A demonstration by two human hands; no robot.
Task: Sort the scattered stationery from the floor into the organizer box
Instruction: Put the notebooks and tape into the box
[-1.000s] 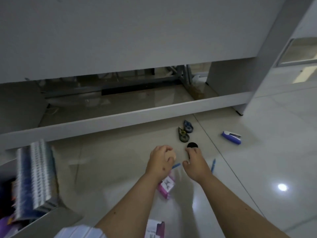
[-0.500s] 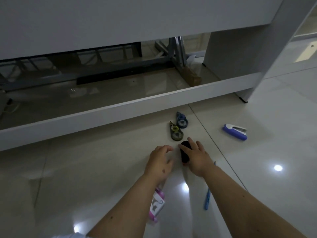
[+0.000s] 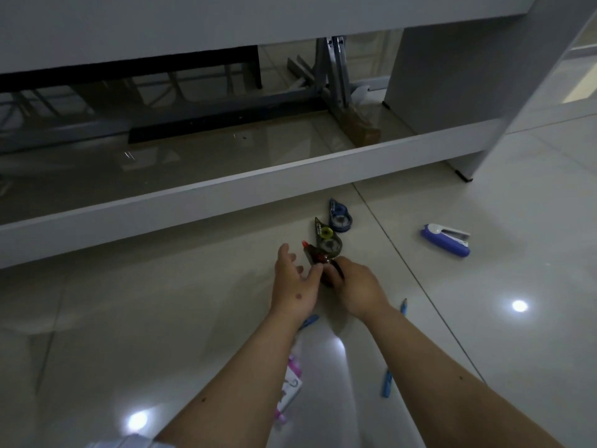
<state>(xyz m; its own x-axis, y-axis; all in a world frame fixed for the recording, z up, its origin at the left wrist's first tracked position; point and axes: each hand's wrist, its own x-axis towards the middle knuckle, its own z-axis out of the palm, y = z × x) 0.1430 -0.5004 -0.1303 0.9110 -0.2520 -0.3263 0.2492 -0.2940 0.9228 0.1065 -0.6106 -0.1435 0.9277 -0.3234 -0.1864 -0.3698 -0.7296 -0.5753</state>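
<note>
Lowest on the left, a pink pack point(image 3: 290, 383) lies on the floor point(image 3: 161, 318) half under my left forearm; there is a printed mark on its white card, but I cannot read it. My left hand point(image 3: 292, 284) is spread, fingers loose, thumb tip just touching the red tape point(image 3: 315, 257) that my right hand point(image 3: 357, 286) pinches by its dark body, its red tip pointing up and left. Just behind it lies a yellow tape point(image 3: 328, 237), touching or nearly touching the red one, and beyond that a blue tape point(image 3: 339, 215), close to the low white rail point(image 3: 193, 195) of the furniture. The yellow one carries a strip of lettering, too small for me to make out. A short blue piece point(image 3: 308, 321) peeps from beneath my left wrist, and two blue pens point(image 3: 386, 384) lie by my right forearm, one near the wrist, one lower down. Well to the right sits a stapler point(image 3: 447, 239), purple and white, alone on the tile. The box is out of view, so I judge the sorting far from done: one tape is in hand and everything else here is yet to be gathered.
</note>
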